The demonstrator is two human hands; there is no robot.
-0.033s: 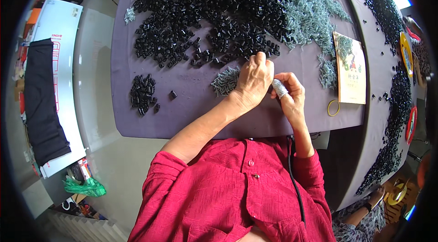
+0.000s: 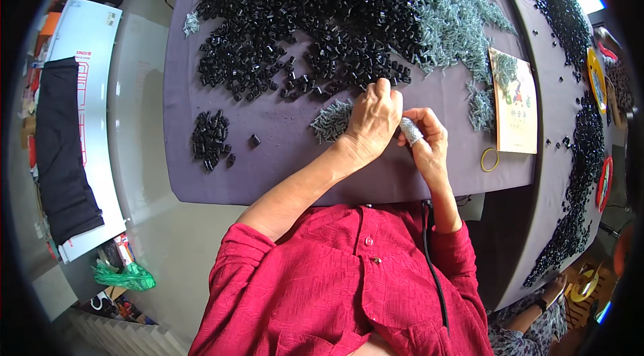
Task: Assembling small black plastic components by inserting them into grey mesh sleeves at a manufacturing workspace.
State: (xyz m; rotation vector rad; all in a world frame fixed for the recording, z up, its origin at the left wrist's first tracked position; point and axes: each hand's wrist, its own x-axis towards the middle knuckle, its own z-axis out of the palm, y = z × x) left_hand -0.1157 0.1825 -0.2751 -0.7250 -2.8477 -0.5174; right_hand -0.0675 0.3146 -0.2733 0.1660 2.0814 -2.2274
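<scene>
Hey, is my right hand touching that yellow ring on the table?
Apart: the head view shows bare purple cloth between your right hand and the yellow ring.

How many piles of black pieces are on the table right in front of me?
2: a large heap across the far part of the table and a small pile nearer you on the left. More may lie beyond the view's upper edge.

Looking steeply down from head height, upright and unmirrored, over the red shirt (image 2: 315,262) and forward across the bench (image 2: 282,171). Fairly near the left hand (image 2: 376,114) and right hand (image 2: 431,145), just above centre. Wide enough for floor (image 2: 181,249) at left and a second bench (image 2: 547,182) at right, though perhaps too warped near the dark rim for sure reading.
</scene>
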